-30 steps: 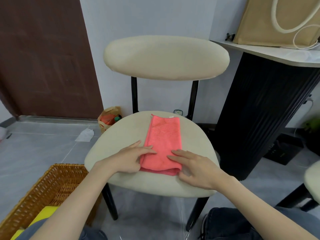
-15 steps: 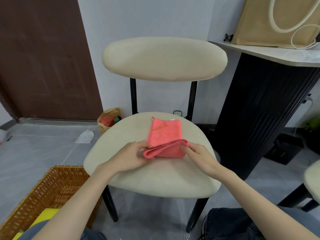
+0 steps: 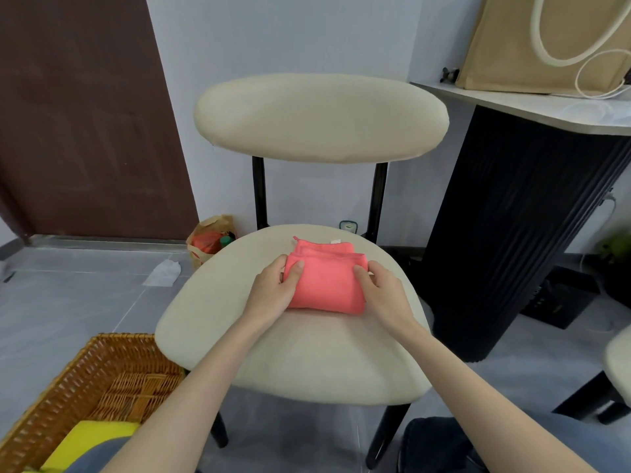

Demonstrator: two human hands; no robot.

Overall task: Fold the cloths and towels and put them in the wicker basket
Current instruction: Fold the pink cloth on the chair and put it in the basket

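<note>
A coral pink cloth (image 3: 326, 281) lies folded into a short rectangle on the cream chair seat (image 3: 300, 356). My left hand (image 3: 273, 291) pinches its left edge, thumb on top of the fold. At the right edge my right hand (image 3: 382, 295) grips the cloth the same way. The wicker basket (image 3: 85, 387) stands on the floor at the lower left, with a folded yellow cloth (image 3: 90, 442) inside it.
The chair's padded backrest (image 3: 321, 117) rises behind the seat. A black ribbed table base (image 3: 512, 233) stands to the right, with a tan tote bag (image 3: 546, 42) on top. A paper bag (image 3: 210, 238) and a white scrap (image 3: 164, 273) lie on the floor.
The long pink cloth was lifted at its near end by both hands and folded over away from me; it now lies half as long on the seat.
</note>
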